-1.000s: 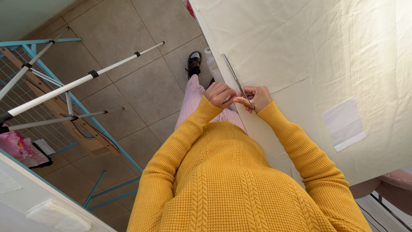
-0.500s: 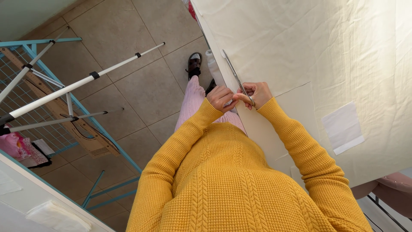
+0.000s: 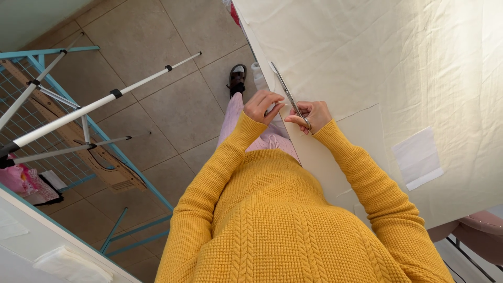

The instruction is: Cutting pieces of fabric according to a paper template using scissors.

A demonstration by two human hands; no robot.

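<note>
Holding item: long silver metal scissors (image 3: 287, 93), gripped at the handle end by the right hand (image 3: 313, 115), fingers closed through or around the loops; the loops themselves are mostly hidden. Blades run away from the hands, long axis slanting up and to the left along the edge of the cream fabric sheet (image 3: 367, 63); tip lies farthest from the body. Blades look slim, bright and nearly closed.

Left hand (image 3: 263, 106): just beside the scissors on their left, fingers curled and pinching at the fabric edge; whether it touches the blades cannot be told. The hands sit close together, not joined. Right hand is the nearer to the handles.

Cream fabric sheet: spread over the table, a paler rectangular patch (image 3: 418, 158) to the right of the scissors.

Left of the scissors: beige tiled floor (image 3: 157, 105), blue and white metal drying rack (image 3: 63, 120).
</note>
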